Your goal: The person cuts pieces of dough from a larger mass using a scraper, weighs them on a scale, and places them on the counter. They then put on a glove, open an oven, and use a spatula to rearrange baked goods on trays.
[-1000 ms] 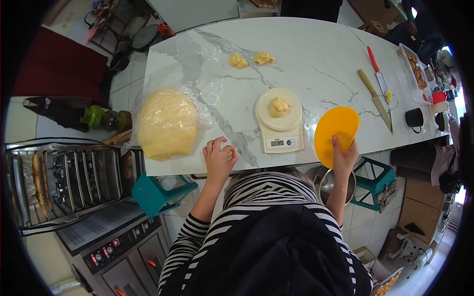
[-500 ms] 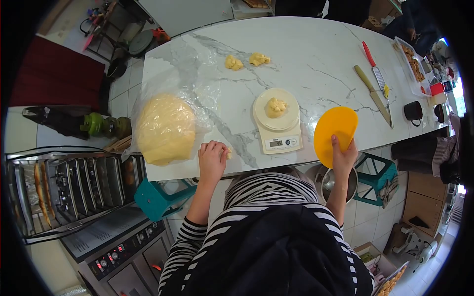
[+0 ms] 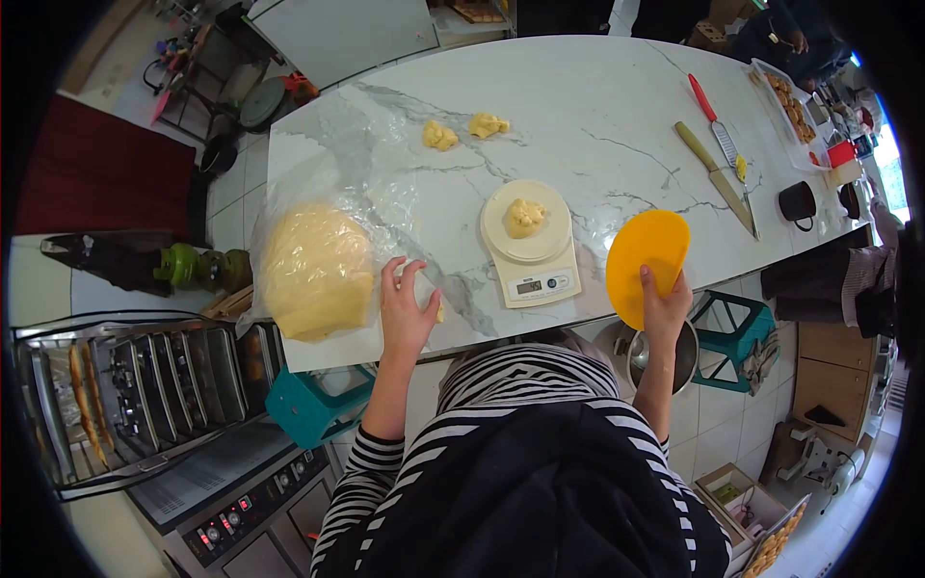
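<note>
My left hand [image 3: 409, 310] is over the marble table's near edge, fingers spread. A small dough bit [image 3: 440, 314] shows beside its thumb; the hand does not grip it. To its left lies a large dough mass [image 3: 318, 272] under clear plastic. My right hand [image 3: 664, 310] holds a yellow scraper [image 3: 647, 266] upright by its lower part. Between the hands stands a cream kitchen scale [image 3: 540, 289] with a dough piece [image 3: 526, 218] on its round plate. Two more dough pieces, one on the left [image 3: 439, 136] and one on the right [image 3: 488, 125], lie farther back.
A knife [image 3: 715, 176], a red-handled grater [image 3: 718, 128], a black mug [image 3: 797, 204] and a plastic food box [image 3: 788, 114] are on the table's right side. Teal stools [image 3: 313, 409] and a metal bowl [image 3: 665, 358] are below the near edge. A person [image 3: 792, 39] stands at the far right.
My left hand has opened, its fingers spreading away from the small dough bit. The view has shifted slightly. My right hand still holds the scraper.
</note>
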{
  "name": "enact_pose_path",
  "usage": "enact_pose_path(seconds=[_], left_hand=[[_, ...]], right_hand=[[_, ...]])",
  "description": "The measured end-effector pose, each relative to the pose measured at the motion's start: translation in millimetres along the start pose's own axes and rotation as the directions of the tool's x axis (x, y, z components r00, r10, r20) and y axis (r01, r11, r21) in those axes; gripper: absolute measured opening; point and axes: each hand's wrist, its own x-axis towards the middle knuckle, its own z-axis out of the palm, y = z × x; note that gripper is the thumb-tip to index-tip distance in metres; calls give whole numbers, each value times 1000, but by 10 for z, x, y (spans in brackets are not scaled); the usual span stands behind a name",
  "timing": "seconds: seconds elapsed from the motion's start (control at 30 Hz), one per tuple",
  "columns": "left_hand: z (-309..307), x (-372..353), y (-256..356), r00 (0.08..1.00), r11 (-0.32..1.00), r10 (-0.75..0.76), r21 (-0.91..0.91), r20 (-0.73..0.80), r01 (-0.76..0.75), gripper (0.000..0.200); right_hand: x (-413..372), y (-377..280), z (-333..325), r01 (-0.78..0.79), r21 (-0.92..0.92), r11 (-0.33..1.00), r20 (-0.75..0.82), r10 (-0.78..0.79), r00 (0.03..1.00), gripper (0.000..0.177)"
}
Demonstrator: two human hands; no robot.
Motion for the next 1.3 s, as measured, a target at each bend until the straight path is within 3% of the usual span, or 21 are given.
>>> enact_pose_path(seconds=[0.07,0.1,0.17,0.23,0.37,0.43,0.5,0.57,0.6,0.67,0.7,0.77,0.8,0.83,0.9,1.0,1.07,1.2,1.27,1.3], left_hand=[[111,126,-42,981,987,159,-47,110,-155,24],[222,207,-41,980,985,168,-51,110,-163,24],[525,390,78,939,941,322,-150,116,-304,29],[654,538,553,940,924,326,-247,104,-293,22],[1035,695,633,871,882,469,-121,149,-454,20],[1035,839,571,879,905,372,-328,297,-272,24],[1027,1011,588,896,889,358,-387,262,-243,25],[1006,1206,666,955,769,57,-623,291,143,30],[1055,1332,720,954,769,69,-625,292,135,30],[1233,1682,877,973,754,202,-652,111,-82,37],[1372,1821,924,971,750,210,-655,111,-87,37],[1741,2044,929,941,897,308,-372,144,-237,46],[1841,2112,980,910,947,279,70,305,-314,53],[1916,2111,991,909,946,283,68,305,-317,53],[2016,2067,1016,827,879,176,292,534,-376,61],[1627,1824,1195,838,888,293,193,460,-417,66],[1356,1563,958,848,884,468,-127,251,-450,64],[688,759,271,979,989,131,55,158,-141,61],[481,240,-18,976,950,-128,303,176,70,59],[461,-40,-222,985,977,-58,212,163,23,53]], right_hand=[[5,2,-13,1,20,1000,-23,-1,1000,23],[7,20,-17,-5,15,1000,-26,5,1000,23],[22,30,-32,-6,13,1000,-40,7,999,23],[27,19,-49,-20,7,1000,-29,21,999,23],[22,57,-169,-36,1,999,-68,36,997,23],[3,133,-261,-63,25,998,-135,66,989,22],[-14,222,-360,-77,43,996,-179,83,980,22],[-28,327,-443,-91,65,994,-218,103,971,22],[-38,387,-485,-125,64,990,-231,136,963,22],[-35,466,-532,-156,64,986,-253,168,953,22],[-28,493,-544,-171,80,982,-248,186,951,22],[1,526,-563,-187,95,978,-247,205,947,22],[21,530,-560,-179,104,978,-244,199,949,22],[37,528,-556,-172,113,979,-238,195,951,21],[76,475,-563,-170,104,980,-243,190,951,21],[136,498,-604,-156,102,983,-253,177,951,20],[150,519,-595,-150,120,981,-259,177,950,20],[196,511,-573,-165,118,979,-257,190,948,19],[249,500,-526,-146,120,982,-255,173,951,20],[279,492,-490,-137,109,985,-236,159,959,20]])
